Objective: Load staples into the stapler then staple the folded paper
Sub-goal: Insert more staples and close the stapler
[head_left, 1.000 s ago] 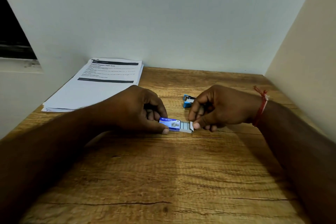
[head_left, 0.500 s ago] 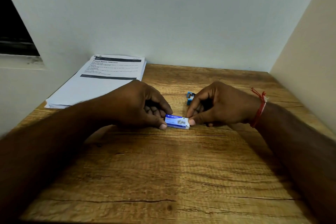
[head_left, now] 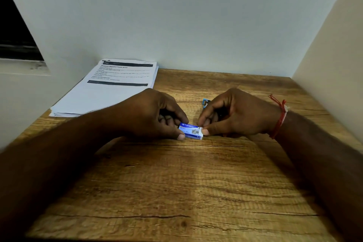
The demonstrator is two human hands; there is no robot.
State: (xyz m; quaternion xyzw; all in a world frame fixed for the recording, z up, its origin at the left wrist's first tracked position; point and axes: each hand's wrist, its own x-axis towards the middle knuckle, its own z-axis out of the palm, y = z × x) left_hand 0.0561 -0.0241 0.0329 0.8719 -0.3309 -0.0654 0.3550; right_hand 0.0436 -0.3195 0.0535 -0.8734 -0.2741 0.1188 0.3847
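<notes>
A small blue and white staple box (head_left: 191,130) lies on the wooden table (head_left: 176,192) between my hands. My left hand (head_left: 155,114) pinches its left end with thumb and forefinger. My right hand (head_left: 237,113) presses thumb and forefinger against its right end, where the white flap sits closed. A blue stapler (head_left: 205,102) lies just behind my right hand, mostly hidden by the fingers. A stack of printed paper (head_left: 110,86) rests at the back left of the table.
White walls close in the table at the back and on the right. A dark window opening (head_left: 15,31) is in the left wall. A red thread band (head_left: 280,116) circles my right wrist.
The inner tray of the staple box, drawn out to the right a second ago, has been pushed back in. The box is closed now and both hands still hold it.
</notes>
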